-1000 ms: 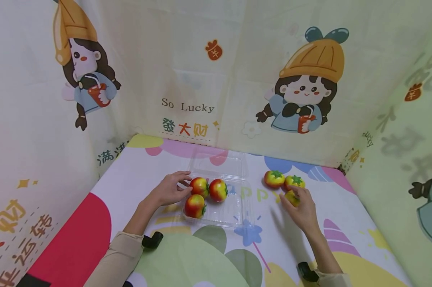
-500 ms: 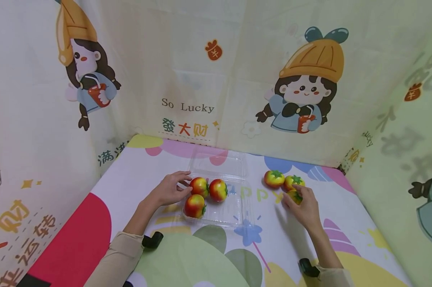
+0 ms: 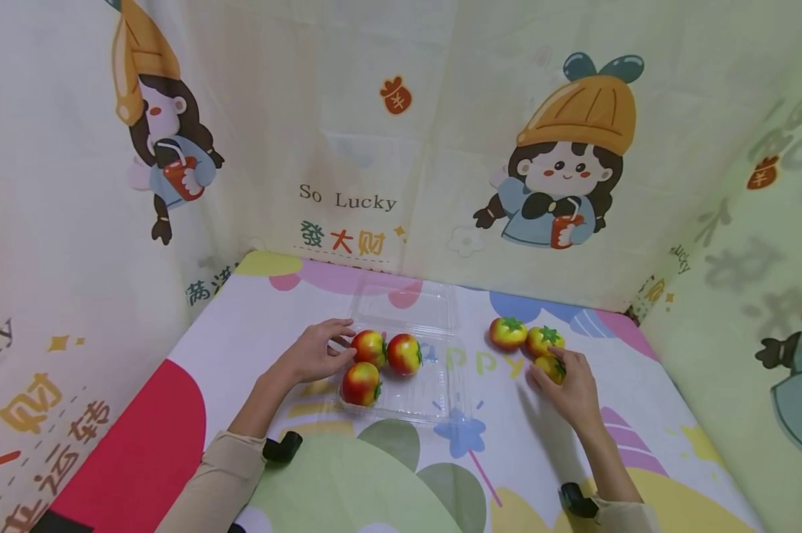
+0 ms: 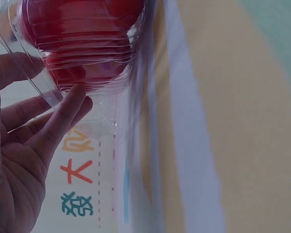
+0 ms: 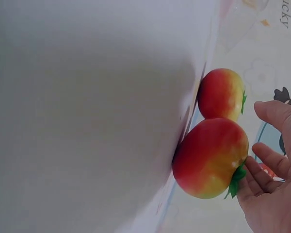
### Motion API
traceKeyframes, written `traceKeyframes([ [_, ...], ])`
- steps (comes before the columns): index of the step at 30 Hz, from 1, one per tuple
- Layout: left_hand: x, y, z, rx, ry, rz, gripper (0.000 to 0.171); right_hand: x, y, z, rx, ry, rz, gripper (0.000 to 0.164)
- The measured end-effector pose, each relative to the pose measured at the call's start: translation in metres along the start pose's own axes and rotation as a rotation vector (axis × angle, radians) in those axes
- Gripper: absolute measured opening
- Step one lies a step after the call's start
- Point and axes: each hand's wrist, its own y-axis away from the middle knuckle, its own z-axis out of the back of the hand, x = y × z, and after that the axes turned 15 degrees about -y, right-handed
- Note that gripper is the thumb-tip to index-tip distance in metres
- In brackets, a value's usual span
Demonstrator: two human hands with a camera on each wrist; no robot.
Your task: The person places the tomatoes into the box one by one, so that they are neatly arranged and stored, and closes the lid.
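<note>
A clear plastic clamshell box point(image 3: 414, 403) lies open with its lid point(image 3: 407, 303) folded back. Three red-and-yellow tomatoes with green leafy tops sit in it: one at the back left point(image 3: 370, 348), one at the back right point(image 3: 404, 354) and one in front point(image 3: 361, 383). At the box's left edge my left hand point(image 3: 317, 352) touches the rim and side wall with straight, relaxed fingers point(image 4: 68, 109). Farther right, my right hand point(image 3: 574, 389) is spread beside a tomato point(image 3: 549, 368), its thumb point(image 5: 274, 110) apart from the fruit.
Two more tomatoes, one on the left point(image 3: 508, 333) and one on the right point(image 3: 545, 340), stand just behind the one at my right hand. Cartoon-printed cloth point(image 3: 440, 148) walls in the back and sides of the patterned table point(image 3: 274, 311).
My right hand has shifted slightly right, and the tomato beside it has moved a little right with more of it showing. The left hand and the box have stayed in place.
</note>
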Motion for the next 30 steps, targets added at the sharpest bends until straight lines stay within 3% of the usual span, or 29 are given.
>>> traceKeyframes([
  [8, 0.0, 0.001, -0.001, 0.002, 0.006, 0.005, 0.037, -0.007, 0.002, 0.005, 0.011, 0.031, -0.018, 0.063],
  [16, 0.001, 0.001, 0.0, -0.001, 0.009, 0.009, 0.036, -0.011, 0.002, 0.009, 0.006, 0.061, -0.027, 0.058],
  [30, -0.001, 0.002, 0.001, 0.002, 0.01, 0.005, 0.037, -0.007, 0.005, 0.013, 0.044, 0.078, -0.087, 0.059],
])
